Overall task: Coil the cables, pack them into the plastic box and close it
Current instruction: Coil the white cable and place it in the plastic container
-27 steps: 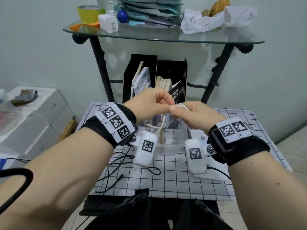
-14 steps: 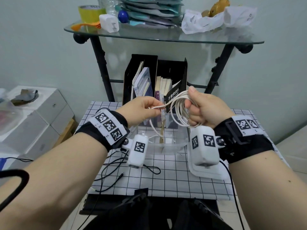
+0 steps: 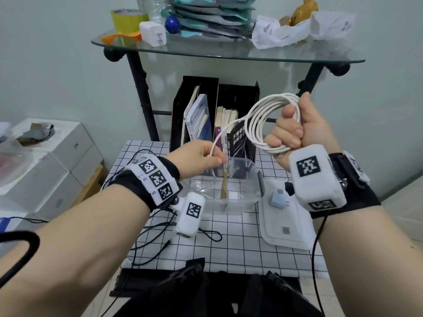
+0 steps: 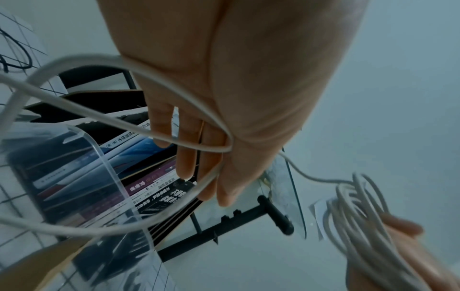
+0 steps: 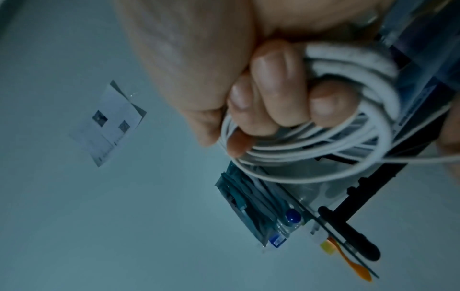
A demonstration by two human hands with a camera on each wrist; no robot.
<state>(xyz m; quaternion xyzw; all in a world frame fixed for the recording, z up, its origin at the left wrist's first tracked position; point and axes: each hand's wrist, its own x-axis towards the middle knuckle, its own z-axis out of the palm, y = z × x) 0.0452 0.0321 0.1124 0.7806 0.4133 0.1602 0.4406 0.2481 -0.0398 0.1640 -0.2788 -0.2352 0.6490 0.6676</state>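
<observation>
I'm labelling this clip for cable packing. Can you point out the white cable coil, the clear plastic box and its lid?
white cable coil (image 3: 258, 124): head view, on the looped strands left of the fist.
clear plastic box (image 3: 256, 179): head view, on its right wall.
lid (image 3: 286, 236): head view, on its bare flat top.

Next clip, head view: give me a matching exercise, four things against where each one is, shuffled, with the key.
Things:
1. white cable coil
2. light blue plug adapter
3. clear plastic box
4. thin black cable

Places:
A. loose on the checked table, left of the box
B. in the right hand
C. on the white lid
D. open on the table in front of the book rack

Pairs: 1-B, 2-C, 3-D, 4-A
</observation>
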